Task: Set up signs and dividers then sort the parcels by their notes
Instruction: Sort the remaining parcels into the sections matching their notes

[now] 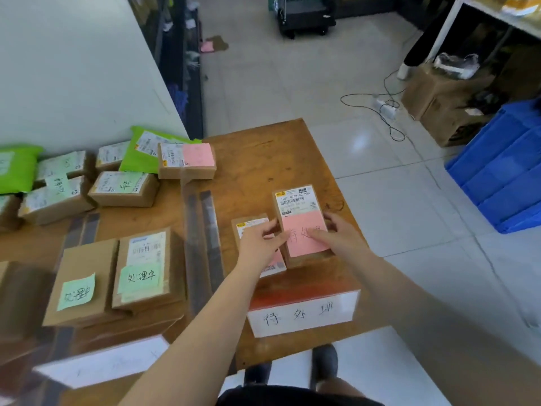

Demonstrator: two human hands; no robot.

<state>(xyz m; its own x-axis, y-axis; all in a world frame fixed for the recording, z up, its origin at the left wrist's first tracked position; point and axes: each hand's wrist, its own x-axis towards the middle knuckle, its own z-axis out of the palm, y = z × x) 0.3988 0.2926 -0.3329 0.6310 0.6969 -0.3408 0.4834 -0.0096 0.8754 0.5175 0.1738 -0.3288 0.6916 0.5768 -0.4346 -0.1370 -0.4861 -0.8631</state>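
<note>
Wooden table [263, 159] fills the lower left, set against a pale wall; tiled floor beyond. Stacked blue plastic crates [503, 171] stand on the floor at right, contents not visible. Open cardboard carton [439, 95] behind them holds something wrapped in clear plastic; I cannot tell what.

Two clear dividers [202, 241] with dark bases run across the table, splitting it into zones. Left zone, far: small boxes with pale green notes and two green mailer bags [140, 153]. Middle zone, near: two boxes with green notes [140, 276]. Right zone, far: a box with a pink note [187, 161].

White sign with a red top [304, 315] stands at the near edge of the right zone, handwritten characters on its face.

Parcel with a pink note [301, 224] lies flat in the right zone, just behind the sign, touching a smaller labelled parcel [254, 230] on its left.

Left hand [260, 241] grips the pink-note parcel's left edge, thumb on the note, fingers curled. Right hand [336, 232] grips its right edge, thumb across the note.
</note>
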